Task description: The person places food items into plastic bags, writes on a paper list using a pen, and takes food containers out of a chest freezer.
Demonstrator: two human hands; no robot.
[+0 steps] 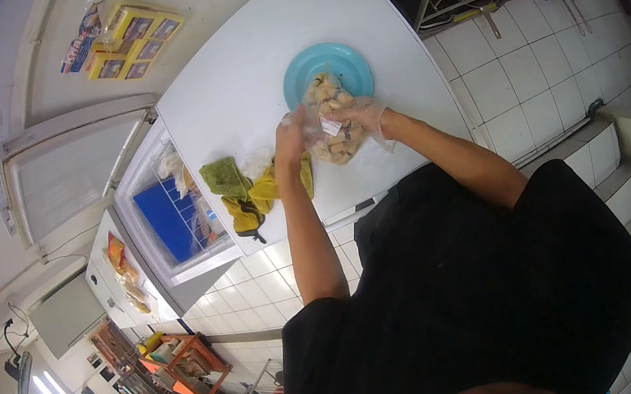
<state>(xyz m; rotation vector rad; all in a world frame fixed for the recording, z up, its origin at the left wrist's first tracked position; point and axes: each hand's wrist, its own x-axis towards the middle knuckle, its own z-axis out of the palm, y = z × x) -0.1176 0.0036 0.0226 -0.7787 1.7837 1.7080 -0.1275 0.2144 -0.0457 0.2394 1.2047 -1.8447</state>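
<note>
Between left hand (291, 137) and right hand (370, 117), 1 bag (340, 146) gripped at both sides, presumably for steadiness, its far end over the plate (301, 70) just beyond them.

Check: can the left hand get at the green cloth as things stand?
Likely yes. The left hand is on the food bag and would need to let go, but the green cloth lies uncovered on that side.
</note>
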